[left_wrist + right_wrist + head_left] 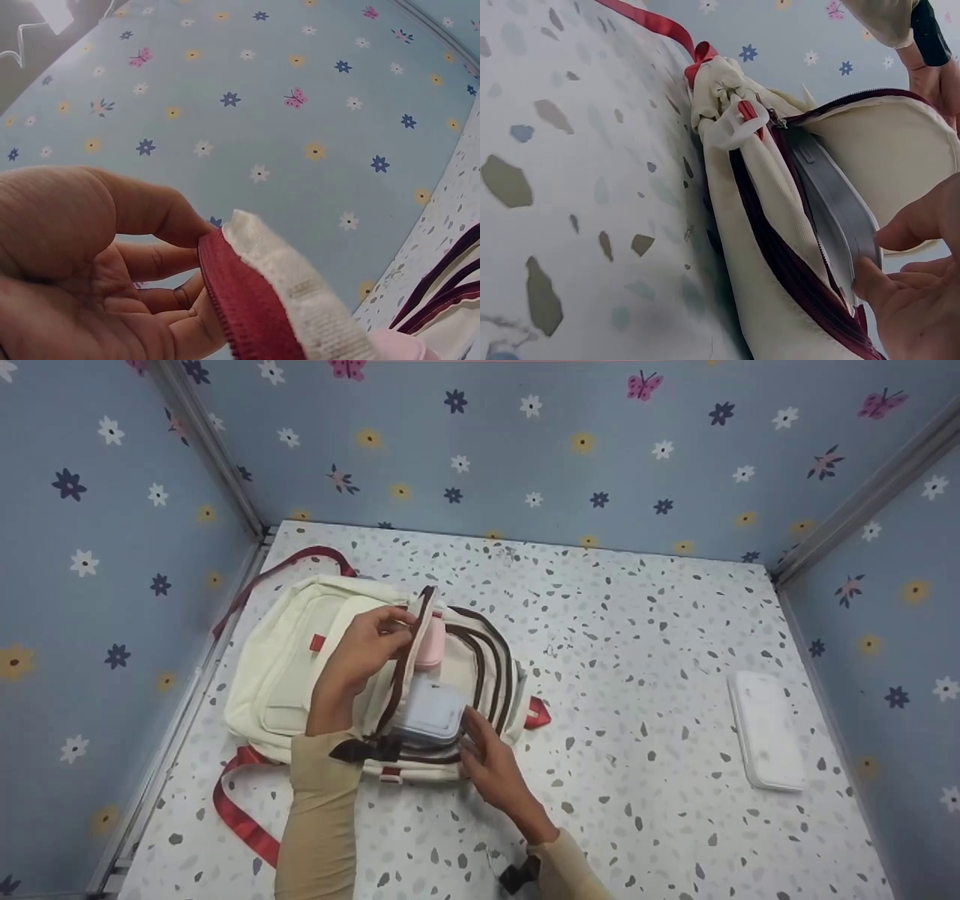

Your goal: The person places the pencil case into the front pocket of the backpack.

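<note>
A cream backpack (251, 682) with dark red zippers lies on the table, its compartment unzipped. My left hand (360, 652) pinches the zippered edge of the flap (255, 292) between thumb and fingers, holding it raised. Inside the opening sits a pale grey, round-cornered case (433, 709), partly sunk in the compartment. My right hand (491, 765) grips the near right edge of this case, with fingertips (877, 281) at its side in the right wrist view. A pink item (431, 646) shows farther in, partly hidden by the flap.
A white, rounded oblong case (765, 731) lies at the right of the speckled table (630, 660). Red straps (244, 817) spread from the backpack's left side. Flower-patterned panels (525, 457) enclose the table at the back and sides.
</note>
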Tool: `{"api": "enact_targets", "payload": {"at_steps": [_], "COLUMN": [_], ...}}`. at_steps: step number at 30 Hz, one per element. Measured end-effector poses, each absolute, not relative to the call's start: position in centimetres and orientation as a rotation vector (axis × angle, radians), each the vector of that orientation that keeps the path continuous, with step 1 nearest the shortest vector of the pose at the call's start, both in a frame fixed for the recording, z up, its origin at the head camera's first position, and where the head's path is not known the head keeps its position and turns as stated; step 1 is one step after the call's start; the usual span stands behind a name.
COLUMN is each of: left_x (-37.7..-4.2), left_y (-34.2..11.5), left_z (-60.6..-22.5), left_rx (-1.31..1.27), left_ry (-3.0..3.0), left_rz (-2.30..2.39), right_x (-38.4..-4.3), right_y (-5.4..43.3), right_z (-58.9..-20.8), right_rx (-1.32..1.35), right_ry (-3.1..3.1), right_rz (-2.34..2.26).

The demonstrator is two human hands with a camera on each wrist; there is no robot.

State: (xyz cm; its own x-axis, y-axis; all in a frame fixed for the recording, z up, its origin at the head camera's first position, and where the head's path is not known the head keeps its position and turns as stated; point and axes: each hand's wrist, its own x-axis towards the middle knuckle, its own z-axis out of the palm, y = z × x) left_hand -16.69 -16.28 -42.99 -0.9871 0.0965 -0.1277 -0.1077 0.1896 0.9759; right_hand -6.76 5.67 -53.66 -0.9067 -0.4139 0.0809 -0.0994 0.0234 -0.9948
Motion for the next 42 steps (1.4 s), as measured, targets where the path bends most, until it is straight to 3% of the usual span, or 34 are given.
{"api": "enact_targets", "payload": {"at_steps": [20,42], "left_x": [-16.7,-16.5], "left_y": [-14.9,-15.5], "left_z": [-42.7,-43.1], "left_rx": [-0.042,-0.128], "left_ry": [2.23,2.191], "left_rz": [1.987,2.062], "right_x": [-8.6,-8.8], "right_y": [1.4,1.0], "right_z": [-53.9,-53.3], "right_rx": [-0.663,-0.813], "right_ry": [1.896,2.044], "right_rz": [-2.019,-1.88]}}
